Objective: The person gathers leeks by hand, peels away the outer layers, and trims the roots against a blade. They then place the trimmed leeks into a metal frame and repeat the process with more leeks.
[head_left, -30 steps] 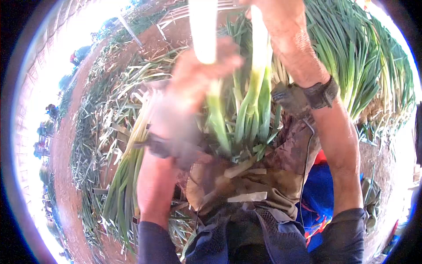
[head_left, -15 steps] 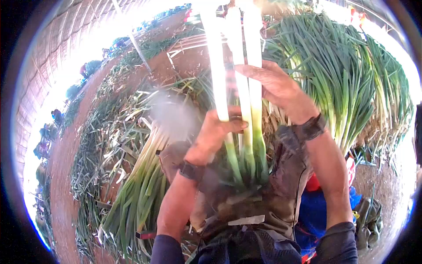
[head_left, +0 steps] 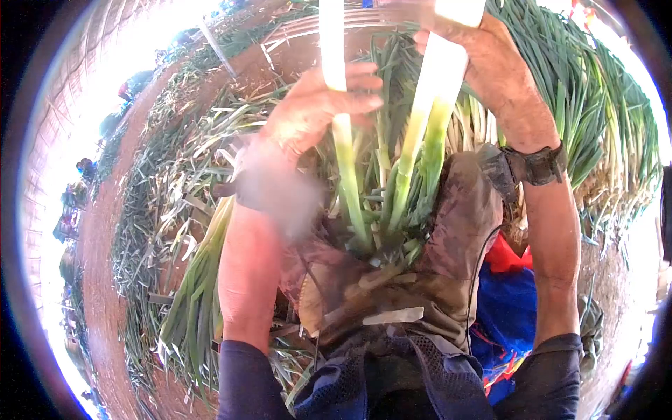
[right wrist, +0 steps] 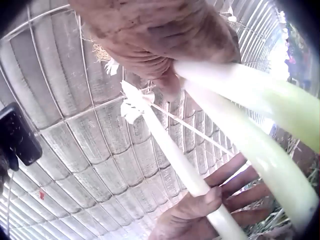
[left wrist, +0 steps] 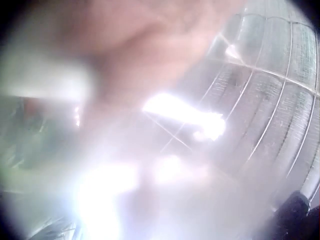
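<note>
In the head view, my left hand holds a single leek by its white stem, the thumb across it and the other fingers spread out behind. The right wrist view shows that left hand and the thin stem, whose root end points up. My right hand grips two thicker leeks by their upper white parts. From below, this right hand closes round their ends. Green leaves of these leeks hang between the thighs. The left wrist view is mostly blurred skin and glare.
A large pile of leeks lies at the right. Trimmed leaves cover the ground at the left, beside a leek bundle. A blue bag is by the right thigh. Pale bars stand ahead.
Half a second ago both hands were closer together around three upright stems. Now they have moved apart and up; the right hand's two leeks tilt right, the left hand's one stays left.
</note>
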The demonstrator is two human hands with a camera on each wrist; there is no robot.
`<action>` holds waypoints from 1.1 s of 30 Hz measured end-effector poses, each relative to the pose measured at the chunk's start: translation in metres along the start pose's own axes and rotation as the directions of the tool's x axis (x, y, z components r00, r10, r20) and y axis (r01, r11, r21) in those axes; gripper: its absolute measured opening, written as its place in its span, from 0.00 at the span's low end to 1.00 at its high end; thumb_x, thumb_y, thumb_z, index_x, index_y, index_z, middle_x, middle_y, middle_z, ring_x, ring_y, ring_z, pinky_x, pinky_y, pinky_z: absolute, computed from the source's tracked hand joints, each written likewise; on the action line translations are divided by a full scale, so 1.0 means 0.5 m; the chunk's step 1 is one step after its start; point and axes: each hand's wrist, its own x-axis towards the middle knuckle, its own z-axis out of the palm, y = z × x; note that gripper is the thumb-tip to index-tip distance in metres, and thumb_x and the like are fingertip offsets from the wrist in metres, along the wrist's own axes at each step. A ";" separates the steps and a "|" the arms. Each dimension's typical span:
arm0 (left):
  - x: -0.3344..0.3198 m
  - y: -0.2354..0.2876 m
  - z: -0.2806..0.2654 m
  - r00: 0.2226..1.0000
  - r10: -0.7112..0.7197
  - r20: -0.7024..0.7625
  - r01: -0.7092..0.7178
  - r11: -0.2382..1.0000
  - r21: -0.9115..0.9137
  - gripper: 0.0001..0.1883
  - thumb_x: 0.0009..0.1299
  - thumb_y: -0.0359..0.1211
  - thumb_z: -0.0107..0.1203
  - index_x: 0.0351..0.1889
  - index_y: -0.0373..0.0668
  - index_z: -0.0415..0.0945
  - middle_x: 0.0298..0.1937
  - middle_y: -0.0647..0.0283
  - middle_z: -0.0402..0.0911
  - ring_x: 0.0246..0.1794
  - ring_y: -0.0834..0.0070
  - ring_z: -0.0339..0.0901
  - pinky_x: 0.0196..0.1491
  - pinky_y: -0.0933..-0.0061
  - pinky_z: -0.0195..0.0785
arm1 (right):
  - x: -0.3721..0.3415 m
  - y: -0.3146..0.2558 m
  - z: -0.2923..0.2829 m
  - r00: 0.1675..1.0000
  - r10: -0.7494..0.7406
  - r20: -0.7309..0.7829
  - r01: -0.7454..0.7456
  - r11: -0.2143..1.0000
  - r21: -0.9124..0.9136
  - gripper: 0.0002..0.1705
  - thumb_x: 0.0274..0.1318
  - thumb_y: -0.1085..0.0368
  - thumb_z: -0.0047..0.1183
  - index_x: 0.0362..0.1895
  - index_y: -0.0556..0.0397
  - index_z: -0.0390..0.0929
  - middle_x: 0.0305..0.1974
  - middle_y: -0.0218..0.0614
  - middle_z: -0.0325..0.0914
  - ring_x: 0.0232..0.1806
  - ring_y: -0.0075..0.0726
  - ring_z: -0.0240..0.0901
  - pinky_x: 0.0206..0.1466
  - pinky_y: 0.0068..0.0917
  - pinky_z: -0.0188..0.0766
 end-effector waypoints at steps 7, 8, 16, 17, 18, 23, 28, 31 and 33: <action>-0.018 -0.055 0.082 0.986 0.134 0.100 -0.141 0.988 0.062 0.21 0.63 0.28 0.66 0.55 0.40 0.80 0.51 0.60 0.84 0.51 0.71 0.80 0.59 0.71 0.70 | -0.027 -0.006 0.029 0.963 0.267 0.043 -0.267 0.915 0.301 0.19 0.61 0.63 0.61 0.52 0.61 0.77 0.42 0.42 0.82 0.42 0.38 0.81 0.46 0.35 0.83; -0.022 -0.066 0.075 0.988 0.084 0.131 -0.091 0.995 0.044 0.21 0.63 0.27 0.65 0.56 0.39 0.80 0.51 0.61 0.84 0.51 0.72 0.80 0.59 0.70 0.71 | -0.036 -0.004 0.023 0.946 0.312 0.087 -0.323 0.929 0.178 0.22 0.59 0.61 0.63 0.53 0.61 0.77 0.45 0.42 0.82 0.45 0.39 0.81 0.49 0.33 0.81; -0.029 -0.113 0.093 0.983 0.112 0.145 -0.093 0.987 -0.135 0.22 0.67 0.28 0.62 0.59 0.38 0.77 0.54 0.61 0.82 0.51 0.73 0.79 0.57 0.71 0.71 | -0.048 0.113 -0.021 0.911 0.366 0.191 -0.411 0.848 0.335 0.29 0.65 0.59 0.56 0.65 0.61 0.68 0.58 0.49 0.75 0.58 0.45 0.75 0.61 0.37 0.74; -0.030 -0.108 0.097 0.986 0.094 0.141 -0.078 0.991 -0.113 0.21 0.68 0.30 0.61 0.60 0.37 0.76 0.54 0.61 0.82 0.51 0.74 0.79 0.56 0.73 0.71 | -0.047 0.114 -0.019 0.888 0.375 0.266 -0.453 0.811 0.370 0.31 0.67 0.61 0.54 0.68 0.63 0.62 0.61 0.55 0.72 0.62 0.54 0.72 0.66 0.46 0.71; -0.031 -0.104 0.100 0.985 0.098 0.143 -0.082 0.991 -0.110 0.21 0.68 0.30 0.61 0.60 0.37 0.76 0.54 0.61 0.82 0.51 0.74 0.79 0.56 0.73 0.71 | -0.049 0.115 -0.019 0.890 0.371 0.265 -0.449 0.814 0.368 0.31 0.67 0.61 0.54 0.68 0.63 0.62 0.61 0.55 0.72 0.62 0.54 0.72 0.66 0.46 0.71; -0.044 -0.108 0.103 0.999 0.002 0.055 0.001 0.999 -0.049 0.19 0.69 0.31 0.59 0.57 0.35 0.77 0.50 0.64 0.83 0.48 0.78 0.78 0.52 0.76 0.71 | -0.065 0.095 0.003 0.902 0.421 0.093 -0.429 0.853 0.297 0.32 0.65 0.62 0.56 0.67 0.66 0.63 0.60 0.59 0.72 0.62 0.56 0.73 0.64 0.48 0.74; -0.045 -0.105 0.112 0.999 -0.006 0.050 0.012 0.994 -0.112 0.15 0.68 0.35 0.61 0.49 0.37 0.81 0.44 0.68 0.82 0.47 0.81 0.75 0.52 0.75 0.66 | -0.060 0.082 0.018 0.919 0.384 0.088 -0.392 0.871 0.296 0.25 0.59 0.65 0.62 0.57 0.66 0.74 0.51 0.52 0.80 0.51 0.45 0.80 0.54 0.40 0.80; -0.047 -0.122 0.115 1.000 -0.009 0.020 0.010 0.999 -0.051 0.14 0.66 0.34 0.64 0.47 0.37 0.81 0.42 0.69 0.82 0.45 0.83 0.74 0.48 0.76 0.68 | -0.061 0.076 0.035 0.926 0.371 0.072 -0.378 0.908 0.182 0.28 0.54 0.64 0.66 0.56 0.67 0.73 0.48 0.55 0.81 0.50 0.52 0.81 0.54 0.45 0.81; -0.053 -0.141 0.112 0.998 -0.014 0.058 0.016 0.999 -0.032 0.17 0.62 0.29 0.68 0.49 0.39 0.80 0.41 0.71 0.82 0.42 0.84 0.75 0.44 0.76 0.70 | -0.054 0.065 0.036 0.944 0.310 0.115 -0.323 0.937 0.129 0.28 0.54 0.63 0.66 0.55 0.65 0.74 0.49 0.54 0.81 0.49 0.50 0.82 0.54 0.44 0.81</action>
